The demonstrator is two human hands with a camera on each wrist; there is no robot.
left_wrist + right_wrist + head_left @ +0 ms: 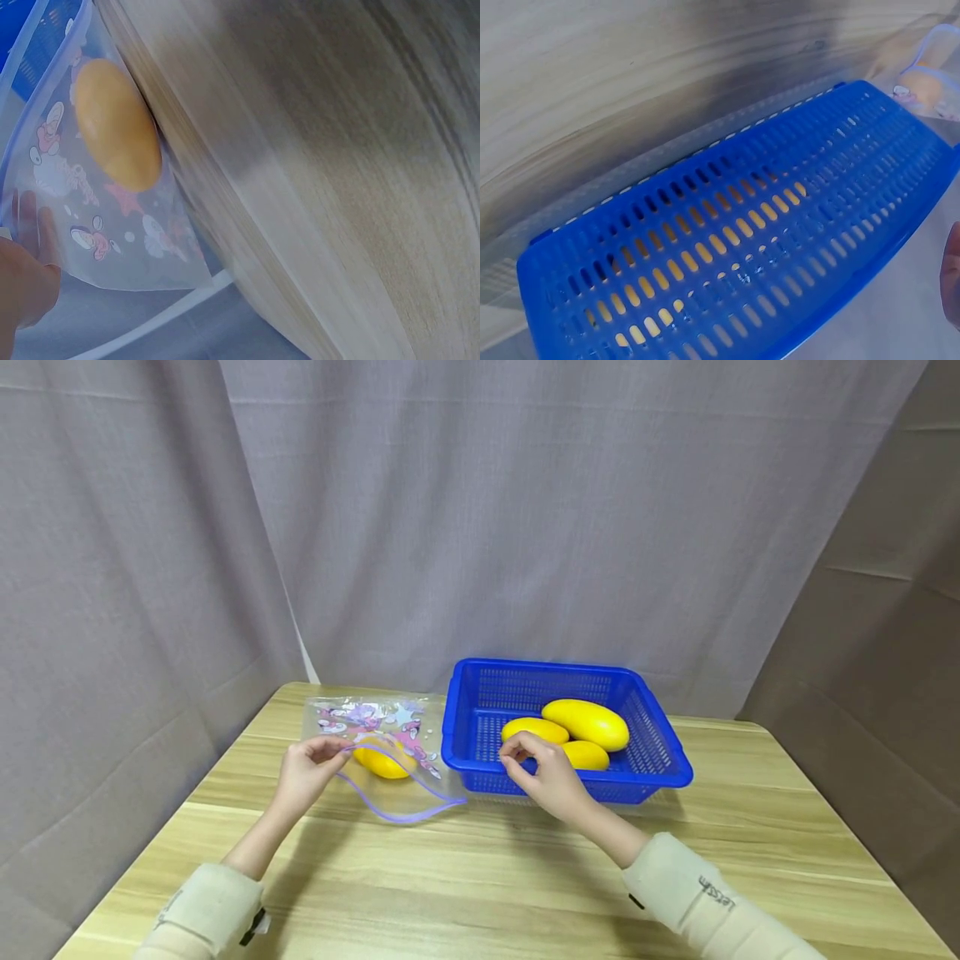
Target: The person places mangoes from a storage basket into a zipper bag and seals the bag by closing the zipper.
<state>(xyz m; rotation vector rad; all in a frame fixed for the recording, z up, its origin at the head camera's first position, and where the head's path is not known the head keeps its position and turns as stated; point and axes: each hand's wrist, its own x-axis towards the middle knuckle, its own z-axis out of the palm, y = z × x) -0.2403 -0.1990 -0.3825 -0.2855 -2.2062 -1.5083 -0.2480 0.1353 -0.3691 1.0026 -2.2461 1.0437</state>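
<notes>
My left hand (311,768) pinches the lilac zip edge of a clear plastic zip bag (367,714) printed with pink sea-themed figures. The bag's mouth gapes toward me, and one yellow mango (386,762) lies inside it. In the left wrist view, fingers show through the film beside the mango (118,124). Right of the bag stands a blue plastic basket (555,667) with three yellow mangoes (585,723) in it. Over the basket's front rim hovers my right hand (551,777), fingers loosely bent and holding nothing visible. Only part of that hand (951,274) enters the right wrist view.
The wooden table (450,893) extends in front of the bag and basket. A grey curtain (495,527) hangs behind it, with more fabric at both sides. The basket's slotted wall (705,240) fills much of the right wrist view.
</notes>
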